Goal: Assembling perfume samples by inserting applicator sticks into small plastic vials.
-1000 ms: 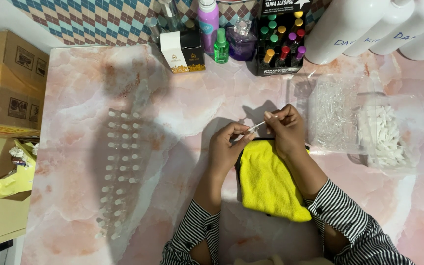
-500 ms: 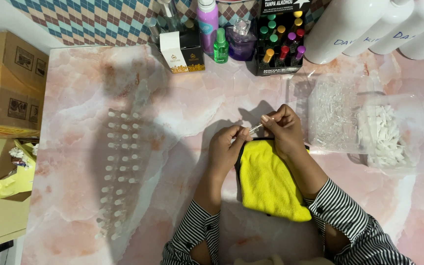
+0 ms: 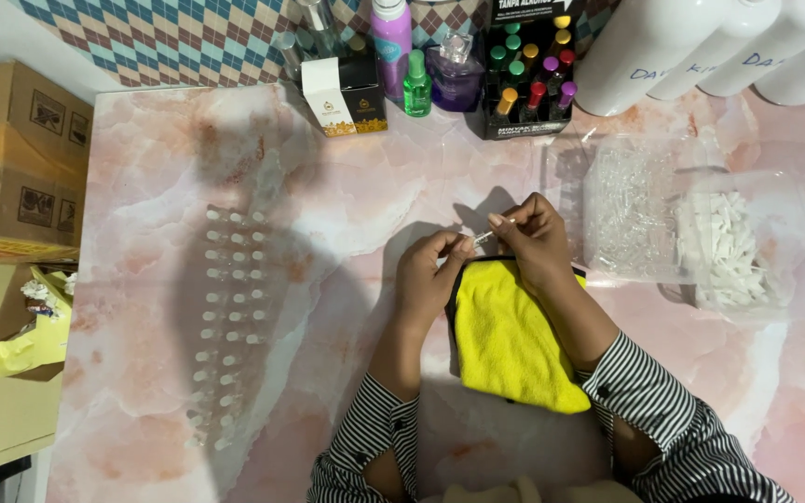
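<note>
My left hand (image 3: 432, 272) and my right hand (image 3: 533, 233) meet above the pink marble table (image 3: 347, 205), both pinching a small clear vial (image 3: 484, 238) between the fingertips. A yellow cloth (image 3: 507, 340) lies on the table just under and in front of my hands. Rows of small clear vials with white caps (image 3: 230, 321) stand in a block to the left of my left hand. To the right lie a clear bag of empty vials (image 3: 628, 210) and a clear bag of white caps (image 3: 724, 251).
Along the back stand small boxes (image 3: 345, 93), a purple bottle (image 3: 391, 37), a green bottle (image 3: 416, 86), a black display of coloured roll-on bottles (image 3: 531, 70) and large white bottles (image 3: 701, 47). Cardboard boxes (image 3: 20, 163) sit off the table's left edge.
Both hands stay at the same spot; the fingers have shifted slightly on the small vial.
</note>
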